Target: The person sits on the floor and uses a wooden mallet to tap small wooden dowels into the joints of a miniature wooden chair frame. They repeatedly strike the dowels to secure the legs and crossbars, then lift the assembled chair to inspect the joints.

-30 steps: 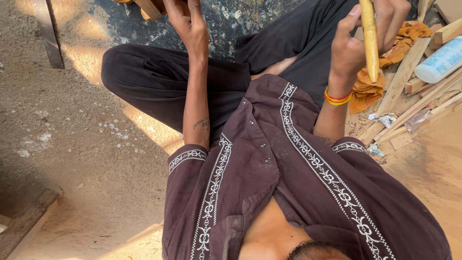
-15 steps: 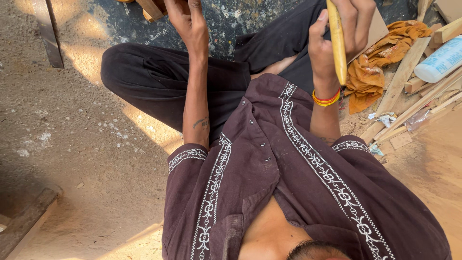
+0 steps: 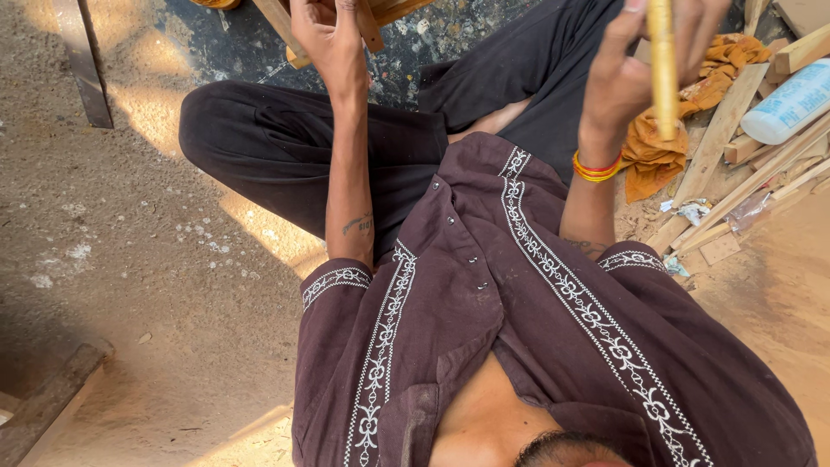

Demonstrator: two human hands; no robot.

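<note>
1. our right hand (image 3: 644, 65) is raised, fingers (image 3: 618, 52) wrapped round a yellow wooden stick (image 3: 662, 69) held upright, motion-blurred.
2. our left hand (image 3: 324, 35) is pressed on a wooden piece (image 3: 380, 15) at the top edge; fingers look curled on it, exact grip we cannot tell.
3. around: orange cloth (image 3: 657, 151) just beside the right wrist, which carries orange-yellow bangles (image 3: 596, 167); a white bottle (image 3: 791, 104) lies on a pile of wood strips (image 3: 735, 164) at right.
4. crossed legs in black trousers (image 3: 277, 147) sit between us and the work; the maroon shirt (image 3: 519, 329) fills the lower view.
5. surface: dusty concrete floor (image 3: 130, 259), paint-speckled dark patch (image 3: 432, 43) under the wood, sawdust at right.
</note>
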